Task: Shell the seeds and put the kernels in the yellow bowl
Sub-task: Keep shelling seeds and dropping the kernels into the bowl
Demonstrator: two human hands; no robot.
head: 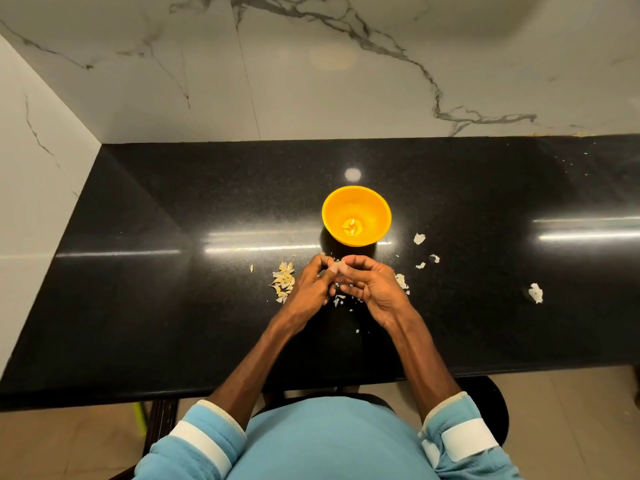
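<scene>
Seed (338, 263), pale and small, is pinched between the fingertips (343, 268) of both hands just short of the bowl (356, 215), above the tabletop (173, 306). Left hand (310, 285) and right hand (372, 285) are both closed on it, thumbs and forefingers meeting at the top; whether the shell is already split cannot be told at this size. Unshelled seeds are heaped in a pile (284, 280) just beside the left hand; torn husks (419, 239) are scattered to the right, one larger scrap (535, 293) well apart. A few kernels (351, 227) lie at the bottom of the bowl, so the task is judged to be at an early stage. For a clean result, the shell should be cracked along its seam with the thumbnails, with light pressure only, so that the kernel is not crushed. The work is best kept low and close to the bowl, so that a freed kernel is carried only a short way. Husk should be dropped on the right, clear of both pile and bowl, since loose flakes are light and are easily carried in with the kernel
</scene>
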